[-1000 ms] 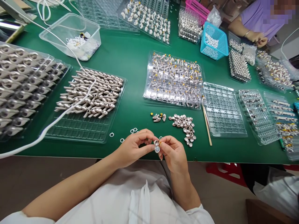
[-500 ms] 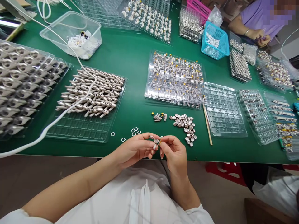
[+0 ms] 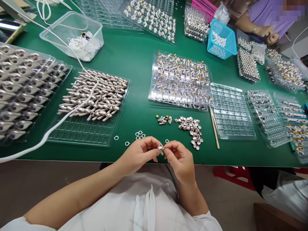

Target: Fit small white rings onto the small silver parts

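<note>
Over the front edge of the green table, my left hand (image 3: pixel 142 153) pinches a small silvery earbud housing (image 3: pixel 160 147) between thumb and forefinger. My right hand (image 3: pixel 180 158) meets it from the other side, its thumb and fingertips closed on the piece's right end, where a bit of yellow shows. Fingertips hide most of the housing. Just beyond my hands lie several white rings (image 3: pixel 139 135), one single ring (image 3: pixel 166 141), a few small earbud parts with yellow tabs (image 3: pixel 163 120) and a heap of silvery round caps (image 3: pixel 191 128).
A tray of stemmed earbud shells (image 3: pixel 96 96) stands left, crossed by a white cable (image 3: pixel 55 130). Ahead are stacked trays with yellow-tabbed parts (image 3: pixel 180 80), a wooden stick (image 3: pixel 214 126) and a transparent tray (image 3: pixel 232 112). Farther off are a blue basket (image 3: pixel 221 40) and a co-worker's hands (image 3: pixel 268 34).
The housing has turned in my fingers, so its rounded silvery side now shows instead of its open face. My left fingers have shifted around it; the right hand stays at its end.
</note>
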A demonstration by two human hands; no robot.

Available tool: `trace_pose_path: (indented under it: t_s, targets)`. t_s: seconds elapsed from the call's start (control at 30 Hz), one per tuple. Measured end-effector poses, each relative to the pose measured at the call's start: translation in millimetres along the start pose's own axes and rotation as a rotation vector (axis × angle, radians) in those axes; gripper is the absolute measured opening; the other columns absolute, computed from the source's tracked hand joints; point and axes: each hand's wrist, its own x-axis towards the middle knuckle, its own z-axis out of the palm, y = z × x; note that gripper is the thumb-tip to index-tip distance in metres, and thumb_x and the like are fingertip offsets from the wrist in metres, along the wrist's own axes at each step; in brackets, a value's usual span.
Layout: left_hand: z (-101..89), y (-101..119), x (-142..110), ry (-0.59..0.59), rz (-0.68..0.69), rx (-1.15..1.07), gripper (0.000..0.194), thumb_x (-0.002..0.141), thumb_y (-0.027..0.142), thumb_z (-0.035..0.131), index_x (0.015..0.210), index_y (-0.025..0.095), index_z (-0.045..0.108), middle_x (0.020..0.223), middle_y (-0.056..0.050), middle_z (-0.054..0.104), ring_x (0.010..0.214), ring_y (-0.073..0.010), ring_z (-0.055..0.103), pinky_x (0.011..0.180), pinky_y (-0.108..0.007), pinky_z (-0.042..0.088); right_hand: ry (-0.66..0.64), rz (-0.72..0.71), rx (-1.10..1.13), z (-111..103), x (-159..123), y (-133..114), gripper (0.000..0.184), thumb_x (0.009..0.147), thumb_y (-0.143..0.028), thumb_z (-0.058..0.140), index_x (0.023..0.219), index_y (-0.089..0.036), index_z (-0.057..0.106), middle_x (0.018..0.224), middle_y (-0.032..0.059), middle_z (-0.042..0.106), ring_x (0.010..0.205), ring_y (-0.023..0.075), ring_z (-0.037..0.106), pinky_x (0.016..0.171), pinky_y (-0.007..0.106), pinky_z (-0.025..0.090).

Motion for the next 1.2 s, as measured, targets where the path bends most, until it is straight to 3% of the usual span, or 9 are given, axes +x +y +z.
trace_pose_path:
  t_s: [0.23, 0.33, 0.63, 0.9, 1.2]
  targets:
    - [-3.2, -8.4, -1.3, 0.041, 0.127, 0.216, 0.015, 0.085, 0.029, 0.063, 0.090, 0.016, 0.067, 0.083, -0.004, 0.067, 0.076, -0.0147, 0.062, 0.072, -0.026, 0.053, -0.092, 0.013, 0.073, -0.2, 0.8, -2.8, 0.012, 0.091, -0.032, 0.060, 0.089, -0.020, 0.063, 0.084, 0.0011, 0.059, 0.067, 0.0104, 0.054, 0.058, 0.021, 0.044]
    - [-5.4, -9.0, -0.2, 0.056, 0.174, 0.273, 0.015, 0.086, 0.030, 0.063, 0.092, 0.017, 0.068, 0.087, -0.005, 0.068, 0.080, -0.0155, 0.063, 0.075, -0.026, 0.053, -0.074, 0.012, 0.088, 2.9, 1.1, 0.5, 0.013, 0.090, -0.033, 0.061, 0.089, -0.020, 0.063, 0.085, 0.0017, 0.060, 0.068, 0.0109, 0.054, 0.057, 0.022, 0.044]
    - [-5.7, -0.3, -2.1, -0.033, 0.077, 0.134, 0.025, 0.086, 0.032, 0.064, 0.105, 0.016, 0.070, 0.098, -0.007, 0.072, 0.079, -0.0140, 0.062, 0.071, -0.024, 0.055, 0.012, 0.031, 0.164, 8.2, 1.8, 6.1, 0.011, 0.088, -0.031, 0.064, 0.087, -0.020, 0.063, 0.081, 0.0001, 0.059, 0.064, 0.0093, 0.052, 0.054, 0.020, 0.041]
    - [-4.7, -5.8, -0.2, 0.018, 0.053, 0.167, 0.022, 0.085, 0.031, 0.065, 0.098, 0.015, 0.067, 0.091, -0.006, 0.069, 0.080, -0.0146, 0.062, 0.073, -0.025, 0.053, -0.016, 0.024, 0.161, 8.1, 2.8, 8.3, 0.010, 0.089, -0.030, 0.063, 0.087, -0.020, 0.063, 0.079, -0.0012, 0.055, 0.060, 0.0087, 0.047, 0.054, 0.022, 0.039]
    - [-3.6, -5.5, 1.6, 0.044, 0.107, 0.342, 0.021, 0.089, 0.031, 0.055, 0.095, 0.015, 0.067, 0.086, -0.004, 0.068, 0.074, -0.0143, 0.062, 0.066, -0.024, 0.054, -0.046, -0.231, -0.149, 4.3, 4.1, 1.1, 0.007, 0.090, -0.018, 0.059, 0.087, -0.021, 0.063, 0.081, 0.0013, 0.058, 0.076, 0.0143, 0.055, 0.067, 0.027, 0.045]
